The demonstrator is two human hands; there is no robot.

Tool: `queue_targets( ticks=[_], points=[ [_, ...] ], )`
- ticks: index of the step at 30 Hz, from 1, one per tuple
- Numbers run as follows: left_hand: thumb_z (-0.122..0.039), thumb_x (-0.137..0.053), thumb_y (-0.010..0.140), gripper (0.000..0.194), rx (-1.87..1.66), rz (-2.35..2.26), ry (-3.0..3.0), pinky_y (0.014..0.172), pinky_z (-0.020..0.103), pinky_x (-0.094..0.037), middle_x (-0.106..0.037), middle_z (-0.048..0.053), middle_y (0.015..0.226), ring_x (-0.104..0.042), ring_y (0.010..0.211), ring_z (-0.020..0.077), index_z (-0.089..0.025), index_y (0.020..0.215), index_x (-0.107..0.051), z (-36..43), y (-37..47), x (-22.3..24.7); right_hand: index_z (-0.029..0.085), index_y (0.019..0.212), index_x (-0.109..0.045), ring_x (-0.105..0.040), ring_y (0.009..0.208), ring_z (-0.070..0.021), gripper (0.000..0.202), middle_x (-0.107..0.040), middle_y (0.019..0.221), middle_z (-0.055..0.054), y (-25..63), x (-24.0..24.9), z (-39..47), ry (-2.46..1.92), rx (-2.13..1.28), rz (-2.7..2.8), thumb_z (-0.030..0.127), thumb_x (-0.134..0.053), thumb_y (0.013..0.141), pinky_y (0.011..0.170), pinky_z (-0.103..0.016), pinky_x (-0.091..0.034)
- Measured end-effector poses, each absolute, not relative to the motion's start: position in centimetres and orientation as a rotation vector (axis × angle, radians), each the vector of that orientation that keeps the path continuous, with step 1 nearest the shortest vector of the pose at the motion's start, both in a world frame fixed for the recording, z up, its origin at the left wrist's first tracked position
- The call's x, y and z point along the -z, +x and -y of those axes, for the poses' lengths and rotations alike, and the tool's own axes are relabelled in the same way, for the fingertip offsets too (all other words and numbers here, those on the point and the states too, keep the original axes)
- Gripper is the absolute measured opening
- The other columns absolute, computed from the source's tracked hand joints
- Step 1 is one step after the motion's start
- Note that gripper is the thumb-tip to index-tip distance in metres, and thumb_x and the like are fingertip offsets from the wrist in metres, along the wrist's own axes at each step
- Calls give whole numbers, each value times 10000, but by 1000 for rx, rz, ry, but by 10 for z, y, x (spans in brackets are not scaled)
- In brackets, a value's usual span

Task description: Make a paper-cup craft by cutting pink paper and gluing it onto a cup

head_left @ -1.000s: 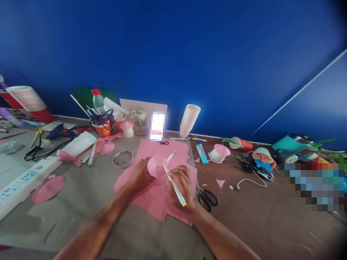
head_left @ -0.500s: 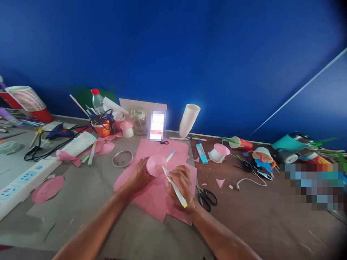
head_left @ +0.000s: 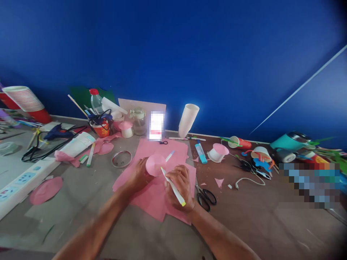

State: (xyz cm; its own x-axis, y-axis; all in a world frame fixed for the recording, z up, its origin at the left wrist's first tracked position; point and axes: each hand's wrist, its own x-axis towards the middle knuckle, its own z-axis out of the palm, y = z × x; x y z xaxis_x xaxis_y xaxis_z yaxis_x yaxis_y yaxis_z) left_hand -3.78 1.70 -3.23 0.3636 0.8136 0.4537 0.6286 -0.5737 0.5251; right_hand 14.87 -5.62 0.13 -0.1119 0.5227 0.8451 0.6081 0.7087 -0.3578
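Observation:
My left hand (head_left: 140,176) is closed on the left side of something topped with a pink paper disc (head_left: 155,165); what lies under the disc is mostly hidden. Between the fingers of my right hand (head_left: 179,182) is a white marker (head_left: 175,189) with a yellow end, its yellow tip at the disc's right edge. Both hands are over pink paper sheets (head_left: 151,202). A marker cap (head_left: 170,155) lies just right of the disc. Black-handled scissors (head_left: 206,198) rest beside the right wrist.
Left are a power strip (head_left: 25,178), a pink oval (head_left: 46,190) and a tape ring (head_left: 121,159). Behind stand a bright phone screen (head_left: 156,125) and stacked white cups (head_left: 188,120). To the right are a pink-topped cup (head_left: 218,152), a glue stick (head_left: 201,153) and a teal bottle (head_left: 290,144).
The whole view has shifted slightly, so things sit a little further left. The marker's tip has moved slightly along the disc's edge; both hands keep their hold.

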Motion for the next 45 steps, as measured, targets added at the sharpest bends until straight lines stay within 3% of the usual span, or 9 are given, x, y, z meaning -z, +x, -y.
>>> queue_targets(
  ticks=[7,19,45],
  points=[
    [-207,-631,724,405,-996,-1294,2307,865,449,-515,-684,152,1125,-644,999,323,-191,1124,-564,-13,-35,24,211,954,-546,-537,806,-224,177,-619,782,-33,148,-3,57,-884,98,1768,137,-516,797,775,-463,-473],
    [-198,-658,669,483,-1033,-1316,2320,881,442,-525,-673,123,1130,-639,1017,296,-184,1137,-540,-17,-37,35,233,960,-540,-532,818,-219,186,-634,770,-20,150,0,58,-912,95,1770,140,-520,800,802,-470,-467],
    [-214,-595,741,363,-1053,-1282,2395,829,414,-541,-704,154,1084,-671,948,296,-166,1100,-573,-13,-35,25,240,962,-531,-553,799,-222,189,-635,771,-18,148,-3,58,-919,99,1765,141,-507,803,838,-477,-436]
  ],
)
